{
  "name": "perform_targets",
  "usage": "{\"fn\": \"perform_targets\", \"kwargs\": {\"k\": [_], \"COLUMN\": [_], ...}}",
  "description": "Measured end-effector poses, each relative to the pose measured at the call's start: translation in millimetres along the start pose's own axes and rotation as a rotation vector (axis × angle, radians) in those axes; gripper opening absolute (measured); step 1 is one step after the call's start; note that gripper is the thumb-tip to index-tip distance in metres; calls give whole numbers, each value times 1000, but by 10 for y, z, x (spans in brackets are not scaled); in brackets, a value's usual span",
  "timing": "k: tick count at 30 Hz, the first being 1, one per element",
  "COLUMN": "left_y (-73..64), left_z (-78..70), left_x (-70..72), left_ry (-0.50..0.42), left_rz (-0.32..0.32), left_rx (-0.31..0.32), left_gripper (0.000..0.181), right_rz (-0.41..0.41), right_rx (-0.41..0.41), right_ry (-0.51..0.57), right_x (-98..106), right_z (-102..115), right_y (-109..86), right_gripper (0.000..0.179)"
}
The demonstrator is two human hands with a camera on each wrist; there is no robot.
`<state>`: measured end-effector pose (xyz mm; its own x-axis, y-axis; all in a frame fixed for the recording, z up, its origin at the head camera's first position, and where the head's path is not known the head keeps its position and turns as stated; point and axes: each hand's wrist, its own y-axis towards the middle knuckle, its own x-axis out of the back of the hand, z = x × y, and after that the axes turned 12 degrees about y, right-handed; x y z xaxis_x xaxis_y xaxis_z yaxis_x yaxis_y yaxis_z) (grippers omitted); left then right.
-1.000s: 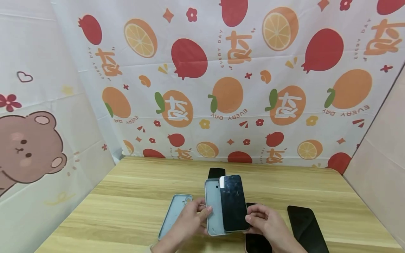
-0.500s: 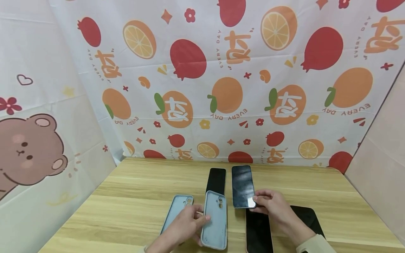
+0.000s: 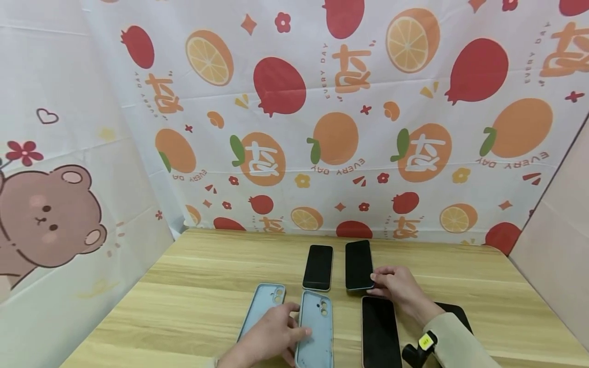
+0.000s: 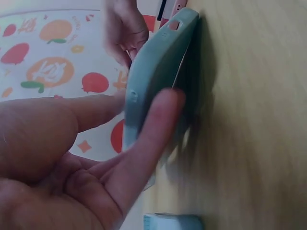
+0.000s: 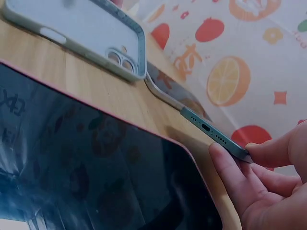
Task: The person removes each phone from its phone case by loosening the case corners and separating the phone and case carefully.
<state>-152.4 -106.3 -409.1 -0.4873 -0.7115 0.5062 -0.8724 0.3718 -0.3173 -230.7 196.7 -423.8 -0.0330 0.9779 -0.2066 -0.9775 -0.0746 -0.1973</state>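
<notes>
My left hand [image 3: 271,332] holds a light blue phone case [image 3: 316,327] by its sides, low over the table, open face up. In the left wrist view, thumb and fingers lie on either side of the tilted case [image 4: 158,72]. My right hand [image 3: 400,289] pinches the lower right corner of a black-screened phone [image 3: 359,266] toward the table's back. The right wrist view shows this phone's green-blue bottom edge [image 5: 211,132] with its charging port, between thumb and fingers. A second light blue case [image 3: 262,306] lies left, partly behind my left hand.
Another black phone [image 3: 318,267] lies just left of the pinched one. In front is a phone with a pinkish rim [image 3: 381,332]. A dark flat device [image 3: 455,312] is partly covered by my right sleeve [image 3: 460,342]. A fruit-print cloth [image 3: 285,153] hangs behind the table.
The phone and the case, earlier together between both hands, are now apart. My right hand has carried the phone back and lowered it; my left has brought the case down toward the front.
</notes>
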Motion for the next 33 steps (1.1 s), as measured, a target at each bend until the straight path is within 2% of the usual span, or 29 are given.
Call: {"fn": "perform_targets", "kwargs": {"k": [7, 12, 17, 20, 23, 27, 30, 33], "left_y": [6, -12, -14, -7, 7, 29, 48, 59], "left_z": [-102, -144, -143, -151, -159, -151, -136, -126], "left_x": [-47, -84, -100, -112, -132, -165, -179, -192], "left_ry": [305, 405, 469, 515, 565, 640, 672, 699], "left_rz": [-125, -179, -217, -235, -256, -298, -304, -309], "left_rx": [-37, -42, -72, -70, -62, -67, -54, -39], "left_gripper": [56, 45, 31, 21, 14, 13, 15, 19], "right_rz": [-9, -6, -53, -81, -94, -93, -100, -108], "right_rx": [4, 14, 74, 135, 174, 198, 198, 267], "right_ry": [-47, -57, -275, -445, -554, -633, -670, -741], "right_x": [83, 121, 110, 78, 43, 12, 15, 35], "right_z": [-45, -64, -60, -45, -22, 23, 43, 45], "right_y": [46, 61, 87, 101, 95, 59, 31, 5], "right_gripper": [37, 34, 23, 17, 13, 13, 14, 16]}}
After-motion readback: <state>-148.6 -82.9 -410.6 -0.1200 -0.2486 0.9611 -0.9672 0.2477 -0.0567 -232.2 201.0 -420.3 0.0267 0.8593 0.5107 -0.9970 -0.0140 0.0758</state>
